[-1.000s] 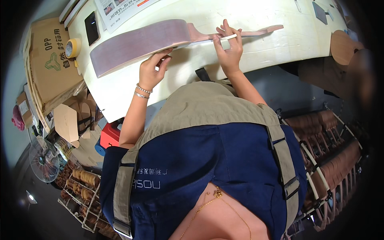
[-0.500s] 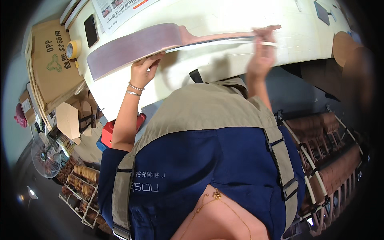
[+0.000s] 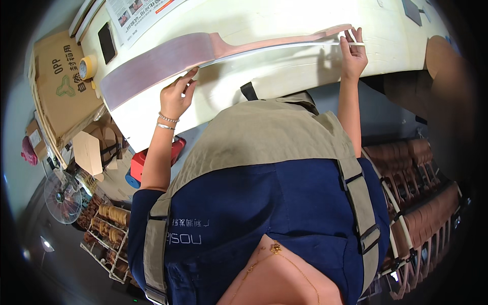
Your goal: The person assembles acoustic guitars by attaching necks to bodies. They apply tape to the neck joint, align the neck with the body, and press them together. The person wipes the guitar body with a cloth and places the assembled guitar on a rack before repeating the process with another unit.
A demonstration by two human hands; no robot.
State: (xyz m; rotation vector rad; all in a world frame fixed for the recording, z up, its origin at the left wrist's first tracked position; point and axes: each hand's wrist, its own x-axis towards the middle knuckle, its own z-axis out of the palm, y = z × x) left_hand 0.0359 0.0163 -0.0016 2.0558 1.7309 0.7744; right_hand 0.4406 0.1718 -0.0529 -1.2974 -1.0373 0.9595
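An unfinished small guitar (image 3: 157,57) lies on its side on the pale table, its purplish-brown body to the left and its lighter neck (image 3: 264,46) pointing right. Along the neck's near edge runs a thin white strip (image 3: 284,46). My left hand (image 3: 174,98) touches the body's near edge with its fingertips, by the strip's left end; its thumb stands apart. Beside the headstock, my right hand (image 3: 353,60) holds the strip's right end between thumb and fingers, the other fingers raised. Whether the strip is fixed to the neck, I cannot tell.
On the pale table (image 3: 391,61) are a dark phone (image 3: 107,42), a yellow tape roll (image 3: 88,67) and a newspaper (image 3: 133,18). A cardboard box (image 3: 63,91) stands left. Racks of wooden instrument parts (image 3: 422,213) stand right and lower left (image 3: 109,229), near a fan (image 3: 61,195).
The guitar has shifted slightly left and turned a little. My right hand has moved right and slightly up, from blurred to sharp. My left hand has moved slightly left with the body.
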